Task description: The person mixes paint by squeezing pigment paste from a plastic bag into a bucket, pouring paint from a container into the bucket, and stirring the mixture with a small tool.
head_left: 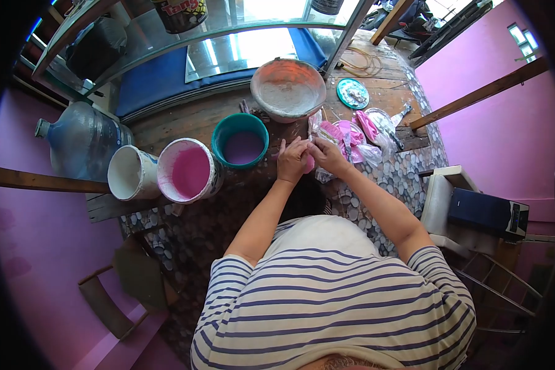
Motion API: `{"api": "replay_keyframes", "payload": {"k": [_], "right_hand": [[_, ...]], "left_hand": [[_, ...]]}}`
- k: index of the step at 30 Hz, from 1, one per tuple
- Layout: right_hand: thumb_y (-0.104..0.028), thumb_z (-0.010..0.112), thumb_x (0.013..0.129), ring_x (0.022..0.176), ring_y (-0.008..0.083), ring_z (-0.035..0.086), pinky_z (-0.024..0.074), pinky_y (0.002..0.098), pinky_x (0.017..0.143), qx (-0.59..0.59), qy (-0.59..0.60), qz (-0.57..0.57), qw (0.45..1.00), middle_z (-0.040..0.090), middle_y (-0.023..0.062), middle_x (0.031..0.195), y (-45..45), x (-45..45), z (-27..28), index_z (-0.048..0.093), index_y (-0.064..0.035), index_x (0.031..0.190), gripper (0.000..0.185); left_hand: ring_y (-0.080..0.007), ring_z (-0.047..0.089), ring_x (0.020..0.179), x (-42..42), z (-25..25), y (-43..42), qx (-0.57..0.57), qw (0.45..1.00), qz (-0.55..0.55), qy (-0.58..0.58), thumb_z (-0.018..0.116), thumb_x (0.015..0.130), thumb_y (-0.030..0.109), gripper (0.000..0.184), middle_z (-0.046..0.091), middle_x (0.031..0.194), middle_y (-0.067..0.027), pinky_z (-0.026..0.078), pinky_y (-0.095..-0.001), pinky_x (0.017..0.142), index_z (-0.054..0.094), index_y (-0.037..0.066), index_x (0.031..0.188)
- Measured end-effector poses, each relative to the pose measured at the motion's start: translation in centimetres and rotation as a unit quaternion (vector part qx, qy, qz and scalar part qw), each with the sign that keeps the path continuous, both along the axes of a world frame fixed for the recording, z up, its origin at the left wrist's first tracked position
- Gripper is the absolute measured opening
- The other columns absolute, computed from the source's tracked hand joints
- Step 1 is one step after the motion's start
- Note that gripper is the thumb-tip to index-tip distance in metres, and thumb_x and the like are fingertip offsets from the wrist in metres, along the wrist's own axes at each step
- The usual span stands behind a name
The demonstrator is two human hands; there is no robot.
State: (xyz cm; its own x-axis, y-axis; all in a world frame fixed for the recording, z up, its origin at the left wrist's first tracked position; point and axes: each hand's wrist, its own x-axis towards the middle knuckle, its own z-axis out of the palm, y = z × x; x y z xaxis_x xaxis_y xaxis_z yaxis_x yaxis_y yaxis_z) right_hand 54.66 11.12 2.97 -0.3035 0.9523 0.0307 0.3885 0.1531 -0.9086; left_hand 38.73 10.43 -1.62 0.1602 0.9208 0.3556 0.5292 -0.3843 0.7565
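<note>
My left hand (293, 160) and my right hand (328, 156) meet over the near edge of the low wooden table. Between and under them shows a small, rounded pink thing (309, 164), perhaps a filled bag; its kind is not clear. The left hand's fingers curve over it from the left, while my right thumb and fingers pinch near its top. Right of the hands lie clear plastic bags (369, 154) with pink stuff in and around them. A teal bucket (240, 161) of purplish liquid stands to the left, and a large stained basin (288, 92) sits beyond.
Left on the table are a white bucket with pink paint (190, 172), another white bucket (129, 172) and a water jug (83, 137). At right lie a teal lid (353, 94) and a whitish-smeared scraper (402, 115). A glass case (240, 52) stands behind; a chair (444, 200) is right.
</note>
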Motion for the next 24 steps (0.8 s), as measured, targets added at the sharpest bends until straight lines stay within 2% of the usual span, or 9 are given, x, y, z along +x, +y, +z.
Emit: {"api": "replay_keyframes", "payload": {"k": [4,6,7,9,10,12,15,21,24], "right_hand": [[-0.022,0.061,0.100,0.071,0.0190,0.059,0.0483,0.0352,0.067,-0.047,-0.087,-0.032,0.995,0.061,0.0103,0.079,-0.1,-0.8,3.5,0.060,0.0013,0.092,0.025],[-0.019,0.062,0.098,0.077,0.0289,0.063,0.0497,0.0405,0.071,0.163,-0.204,-0.020,0.965,0.061,0.0129,0.081,0.3,-0.7,2.8,0.060,0.0014,0.094,0.021],[-0.019,0.062,0.098,0.077,0.0289,0.063,0.0497,0.0405,0.071,0.162,-0.205,-0.023,0.965,0.061,0.0129,0.081,0.5,-0.4,2.8,0.060,0.0014,0.094,0.021],[-0.016,0.063,0.095,0.087,0.0369,0.063,0.0503,0.0439,0.077,0.168,-0.212,-0.002,0.963,0.061,0.0155,0.089,0.8,-0.3,2.8,0.060,0.0009,0.098,0.018],[-0.016,0.063,0.095,0.087,0.0369,0.063,0.0503,0.0439,0.077,0.168,-0.211,-0.003,0.963,0.061,0.0155,0.089,0.8,-0.5,2.9,0.060,0.0009,0.098,0.018],[-0.018,0.062,0.092,0.094,0.0365,0.064,0.0520,0.0433,0.082,0.135,-0.148,-0.012,0.980,0.062,0.0161,0.102,0.7,-0.6,3.4,0.062,-0.0024,0.101,0.018],[-0.015,0.067,0.087,0.099,0.0358,0.063,0.0514,0.0435,0.085,0.147,-0.184,0.051,0.970,0.060,0.0158,0.106,0.8,-0.3,4.5,0.061,-0.0026,0.104,0.022],[-0.012,0.070,0.080,0.098,0.0351,0.063,0.0515,0.0433,0.086,0.168,-0.242,0.104,0.950,0.060,0.0151,0.100,1.5,-0.2,4.0,0.059,-0.0024,0.111,0.034],[-0.008,0.066,0.081,0.095,0.0351,0.064,0.0518,0.0432,0.084,0.221,-0.238,0.079,0.943,0.060,0.0157,0.096,1.0,-0.5,4.4,0.060,-0.0017,0.102,0.023]], "left_hand": [[-0.0267,0.063,0.122,-0.2,0.5,0.4,-0.029,1.000,0.000,-0.002,0.062,0.093,0.016,0.024,0.070,0.121,-0.0079,0.035,-0.0589,0.113,0.072,0.010,0.114],[-0.0269,0.063,0.121,-0.4,0.5,0.8,-0.044,0.999,-0.004,-0.013,0.063,0.093,0.016,0.023,0.071,0.120,-0.0080,0.035,-0.0586,0.113,0.073,0.009,0.112],[-0.0271,0.063,0.121,-0.4,0.4,0.9,-0.059,0.998,-0.005,-0.025,0.063,0.093,0.016,0.022,0.071,0.120,-0.0081,0.035,-0.0583,0.112,0.073,0.009,0.111],[-0.0275,0.063,0.121,-0.5,0.3,1.1,-0.072,0.997,-0.004,-0.038,0.063,0.092,0.015,0.021,0.071,0.119,-0.0082,0.036,-0.0581,0.112,0.074,0.008,0.109],[-0.0278,0.063,0.121,-0.6,0.3,1.1,-0.086,0.995,-0.001,-0.052,0.064,0.092,0.014,0.020,0.071,0.119,-0.0083,0.036,-0.0579,0.112,0.075,0.008,0.107],[-0.0278,0.064,0.120,-0.7,0.3,1.1,-0.096,0.994,-0.002,-0.059,0.064,0.092,0.014,0.020,0.072,0.118,-0.0084,0.036,-0.0576,0.112,0.075,0.009,0.107],[-0.0276,0.064,0.119,-0.5,-0.1,1.1,-0.103,0.993,-0.005,-0.059,0.064,0.092,0.015,0.019,0.072,0.118,-0.0084,0.036,-0.0573,0.112,0.075,0.011,0.108],[-0.0274,0.065,0.118,-0.4,-1.6,1.7,-0.081,0.996,-0.004,-0.046,0.065,0.092,0.017,0.018,0.072,0.116,-0.0063,0.036,-0.0598,0.110,0.075,0.013,0.107],[-0.0279,0.065,0.117,-0.4,-1.6,1.9,-0.085,0.995,-0.010,-0.044,0.066,0.090,0.017,0.020,0.072,0.116,-0.0055,0.038,-0.0625,0.108,0.074,0.014,0.107]]}}
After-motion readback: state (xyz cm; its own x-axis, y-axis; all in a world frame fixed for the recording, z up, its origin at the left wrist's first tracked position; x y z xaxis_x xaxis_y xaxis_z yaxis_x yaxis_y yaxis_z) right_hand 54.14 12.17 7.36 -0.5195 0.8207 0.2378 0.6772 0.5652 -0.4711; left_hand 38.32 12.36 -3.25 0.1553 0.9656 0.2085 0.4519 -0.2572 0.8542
